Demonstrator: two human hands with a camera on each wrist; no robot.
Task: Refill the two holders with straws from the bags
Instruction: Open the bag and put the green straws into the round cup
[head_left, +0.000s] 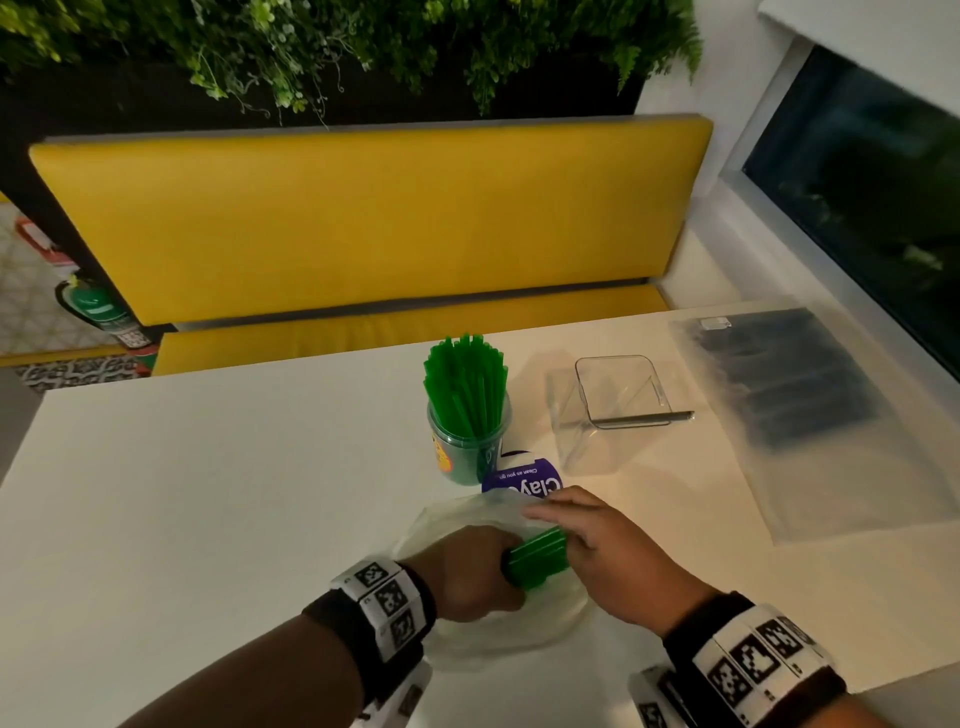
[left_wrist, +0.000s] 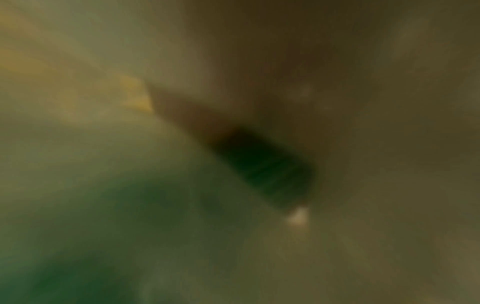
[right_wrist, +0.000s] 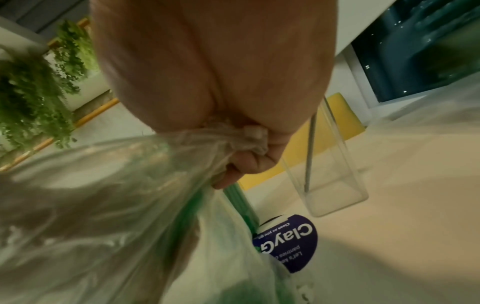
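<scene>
In the head view, our left hand (head_left: 470, 571) is wrapped tight around a bunch of green straws (head_left: 535, 556) near the bottom middle of the picture. Our right hand (head_left: 597, 551) holds the mouth of the clear bag (head_left: 467, 639) that the bunch comes out of. Just above our hands stands the round holder (head_left: 467, 447), packed with green straws. We think that one is nearly done. To its right stands the square clear holder (head_left: 618, 395) with only one dark straw in it, so we judge that half of the job is not started. The bag of dark straws (head_left: 800, 395) lies flat at the right side of the white table (head_left: 208, 493), near that holder.

The left wrist view is a brown and green blur. A dark green patch sits in the middle, and we cannot tell what it is, so this view tells nothing about the grip.

The right wrist view shows what the head view hides. The fingers (right_wrist: 249, 162) pinch the scrunched bag edge (right_wrist: 241, 137) in the middle of the picture. It also shows a purple round label (right_wrist: 288, 242) low down, and the lone dark straw (right_wrist: 310, 152) leaning inside the square holder.
</scene>
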